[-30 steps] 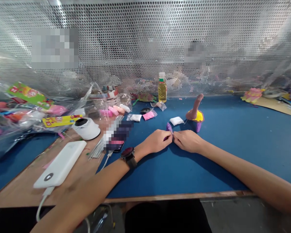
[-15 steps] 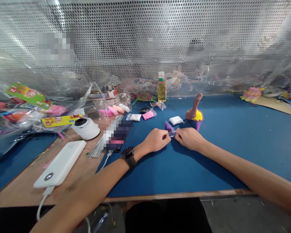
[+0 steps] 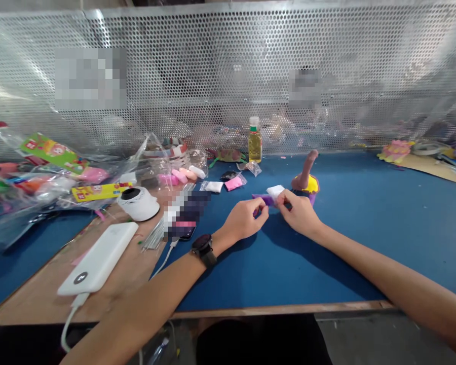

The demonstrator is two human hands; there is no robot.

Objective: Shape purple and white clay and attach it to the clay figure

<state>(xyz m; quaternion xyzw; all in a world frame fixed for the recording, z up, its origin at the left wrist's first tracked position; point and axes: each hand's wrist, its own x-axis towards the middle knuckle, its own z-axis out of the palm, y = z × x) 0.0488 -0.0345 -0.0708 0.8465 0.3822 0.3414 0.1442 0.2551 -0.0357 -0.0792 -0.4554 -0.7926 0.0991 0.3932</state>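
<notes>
A small clear packet of purple modelling clay (image 3: 265,198) is pinched between my two hands above the blue mat. My left hand (image 3: 246,218) has its fingers closed on the left side of the packet. On the other side, the fingertips of my right hand (image 3: 299,212) grip the packet's clear end. Just behind lies a white clay packet (image 3: 275,190), partly hidden by my right fingers. A clay model with a curved brown stalk (image 3: 308,168), a yellow top (image 3: 310,184) and a purple base stands beyond my right hand.
A bottle of yellow liquid (image 3: 255,142) stands near the perforated metal screen (image 3: 220,66). Pink (image 3: 234,182) and white (image 3: 214,187) packets lie left of it. A phone (image 3: 184,230), white power bank (image 3: 99,258), white roll (image 3: 139,204) and plastic bags (image 3: 30,192) fill the left.
Both hands have turned the purple packet so that it lies more level. My right fingers have shifted up slightly, now overlapping the white packet. The camera view has tilted a little.
</notes>
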